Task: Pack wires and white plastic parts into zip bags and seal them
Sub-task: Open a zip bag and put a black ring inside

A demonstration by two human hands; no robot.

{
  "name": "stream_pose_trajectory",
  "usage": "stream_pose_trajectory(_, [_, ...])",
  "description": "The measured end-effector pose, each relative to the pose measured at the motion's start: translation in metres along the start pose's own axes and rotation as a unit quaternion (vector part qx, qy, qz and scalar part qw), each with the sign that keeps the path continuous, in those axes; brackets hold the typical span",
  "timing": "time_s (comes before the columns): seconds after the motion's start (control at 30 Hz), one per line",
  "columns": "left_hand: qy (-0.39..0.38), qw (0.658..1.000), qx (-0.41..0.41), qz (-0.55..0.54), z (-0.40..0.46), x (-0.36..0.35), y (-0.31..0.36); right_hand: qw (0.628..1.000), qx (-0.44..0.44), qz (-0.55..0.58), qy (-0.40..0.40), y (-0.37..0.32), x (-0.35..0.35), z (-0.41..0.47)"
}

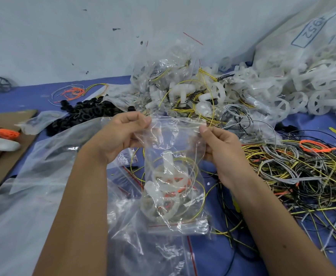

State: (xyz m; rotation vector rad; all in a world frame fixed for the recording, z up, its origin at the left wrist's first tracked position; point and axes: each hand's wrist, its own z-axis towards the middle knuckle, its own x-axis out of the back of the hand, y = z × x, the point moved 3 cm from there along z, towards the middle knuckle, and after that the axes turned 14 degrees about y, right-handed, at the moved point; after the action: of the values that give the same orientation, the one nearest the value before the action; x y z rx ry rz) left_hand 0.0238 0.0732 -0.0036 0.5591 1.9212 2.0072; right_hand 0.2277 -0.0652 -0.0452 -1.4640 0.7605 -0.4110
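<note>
- Blue work surface point(213, 253) under a pale wall, strewn with clutter.
- Held at centre: clear zip bag point(175, 176), hanging upright, loaded with white plastic parts point(163, 188) and yellow and orange wires.
- Left hand point(119, 134) pinching the bag's top edge at 10 o'clock; right hand point(221, 144) pinching it at 2 o'clock.
- Tangled loose wires point(294, 172) at 3 o'clock.
- White wheel-shaped parts point(294, 92) heaped at 1 o'clock.
- Black rings point(87, 112) at 10 o'clock.
- Empty clear bags point(43, 176) at 8 o'clock.
</note>
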Motion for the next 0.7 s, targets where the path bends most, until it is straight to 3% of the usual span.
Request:
stream_pose_trajectory(0.17, [0.052,0.997,-0.056,0.030,0.002,0.008,0.004,0.995,0.078,0.008,0.060,-0.004,0.005,0.003])
stream_pose_trajectory(0.5, [0.079,0.973,-0.129,0.174,0.004,0.011,0.020,0.992,0.098,0.028,0.070,-0.004,0.006,0.004])
stream_pose_trajectory(0.7, [0.147,0.933,-0.182,0.272,-0.001,0.000,0.041,0.988,0.127,0.015,0.086,-0.005,0.008,0.005])
